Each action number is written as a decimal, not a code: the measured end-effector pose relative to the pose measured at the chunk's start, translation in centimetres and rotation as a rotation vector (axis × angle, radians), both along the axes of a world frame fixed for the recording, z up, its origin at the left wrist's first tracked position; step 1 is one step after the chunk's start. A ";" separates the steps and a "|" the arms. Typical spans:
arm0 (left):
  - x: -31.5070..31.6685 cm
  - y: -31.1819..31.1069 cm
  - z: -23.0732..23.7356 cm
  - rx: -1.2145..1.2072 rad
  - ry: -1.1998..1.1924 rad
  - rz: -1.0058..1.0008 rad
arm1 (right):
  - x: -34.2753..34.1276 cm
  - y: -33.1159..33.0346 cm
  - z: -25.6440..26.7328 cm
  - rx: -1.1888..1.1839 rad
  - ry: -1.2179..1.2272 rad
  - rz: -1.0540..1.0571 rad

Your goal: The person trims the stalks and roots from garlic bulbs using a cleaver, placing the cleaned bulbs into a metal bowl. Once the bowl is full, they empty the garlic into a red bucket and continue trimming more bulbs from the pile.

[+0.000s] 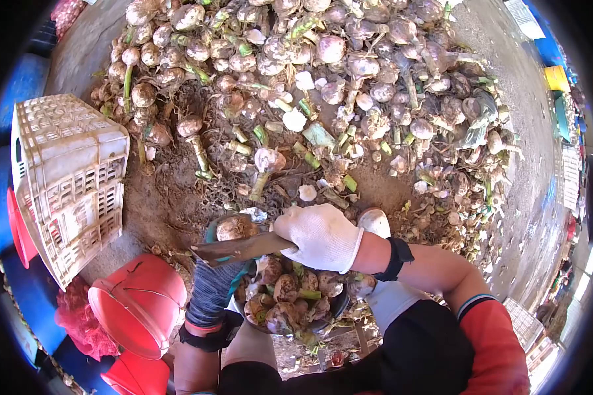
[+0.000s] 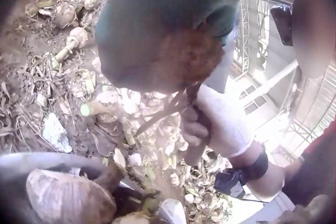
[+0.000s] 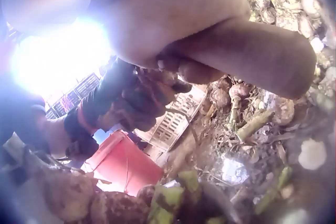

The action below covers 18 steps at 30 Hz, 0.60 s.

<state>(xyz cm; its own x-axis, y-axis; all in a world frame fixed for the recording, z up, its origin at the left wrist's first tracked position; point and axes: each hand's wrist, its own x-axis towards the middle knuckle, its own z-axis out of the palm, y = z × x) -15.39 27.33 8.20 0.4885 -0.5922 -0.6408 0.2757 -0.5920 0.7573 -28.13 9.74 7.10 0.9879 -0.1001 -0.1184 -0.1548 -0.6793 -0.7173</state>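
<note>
My left hand (image 1: 212, 286), in a dark grey and teal glove, holds a dirt-covered garlic bulb (image 1: 236, 227). A white-gloved right hand (image 1: 319, 237) grips a knife (image 1: 240, 247), its soiled blade reaching across in front of the bulb and over the left glove. From the left wrist side, the knife blade (image 2: 157, 115) points toward the bulb's root end, and fingers wrap the handle. Below both hands sits a basin (image 1: 341, 308) heaped with garlic bulbs (image 1: 286, 289) with cut stems. The left fingertips are partly hidden behind the bulb and blade.
A large pile of garlic bulbs (image 1: 329, 49) spreads ahead on the floor, among cut stems and roots. At left stand a dirty white crate (image 1: 72, 178), a red bucket (image 1: 145, 296) and a red mesh bag (image 1: 85, 319). The person's knees flank the basin.
</note>
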 end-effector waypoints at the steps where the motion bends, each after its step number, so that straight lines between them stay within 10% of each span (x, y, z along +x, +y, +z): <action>1: -0.1 0.7 -0.7 0.001 -0.001 0.000 | -0.2 0.1 -0.2 0.001 -0.001 0.000; 13: -1.2 -0.5 4.1 0.105 0.422 0.030 | -1.5 0.4 -4.4 -0.006 -0.223 -0.054; 15: -3.7 0.4 3.5 -0.473 0.275 -0.023 | -2.0 -1.4 -7.0 -0.179 0.073 -0.120; 18: -1.7 3.0 3.6 -0.303 0.172 -0.091 | -2.9 -3.4 -4.7 -0.074 0.135 -0.446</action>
<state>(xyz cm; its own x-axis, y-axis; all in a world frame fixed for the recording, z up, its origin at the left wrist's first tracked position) -17.05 30.33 11.75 0.3250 -0.8040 -0.4980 0.3708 -0.3761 0.8491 -31.05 6.32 2.38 0.8226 -0.5245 -0.2195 -0.5320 -0.5737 -0.6228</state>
